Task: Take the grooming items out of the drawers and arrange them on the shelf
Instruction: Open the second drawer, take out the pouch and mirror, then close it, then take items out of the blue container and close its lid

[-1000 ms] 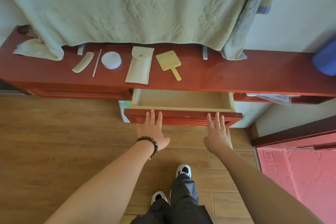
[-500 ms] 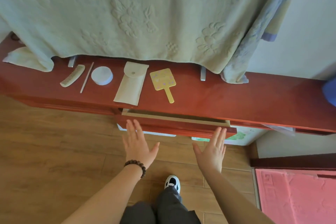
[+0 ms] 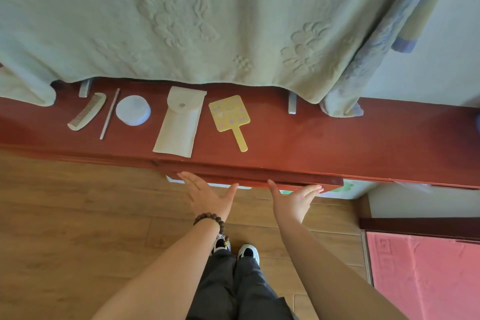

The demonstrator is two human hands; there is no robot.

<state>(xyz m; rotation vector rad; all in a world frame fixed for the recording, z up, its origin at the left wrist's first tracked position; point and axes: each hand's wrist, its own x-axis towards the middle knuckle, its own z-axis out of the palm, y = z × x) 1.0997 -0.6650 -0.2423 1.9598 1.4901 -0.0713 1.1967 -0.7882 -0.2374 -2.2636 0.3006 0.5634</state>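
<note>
Red-brown wood forms the drawer (image 3: 259, 179), pushed nearly flush. Left hand (image 3: 207, 196) and right hand (image 3: 293, 201) press its front with fingers straight, apparently gripping nothing. Farther, on the shelf (image 3: 337, 143), left to right: comb (image 3: 87, 112), thin stick (image 3: 109, 114), round tin (image 3: 133, 110), pouch (image 3: 180, 121), hand mirror (image 3: 231, 118).

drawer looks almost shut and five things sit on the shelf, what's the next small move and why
Probably one last short push, then lift both hands away. The left hand and right hand press flat against the drawer front, which seems to stand slightly proud of the frame. The comb, stick, round tin, pouch and hand mirror already lie in a row on the shelf.
</note>
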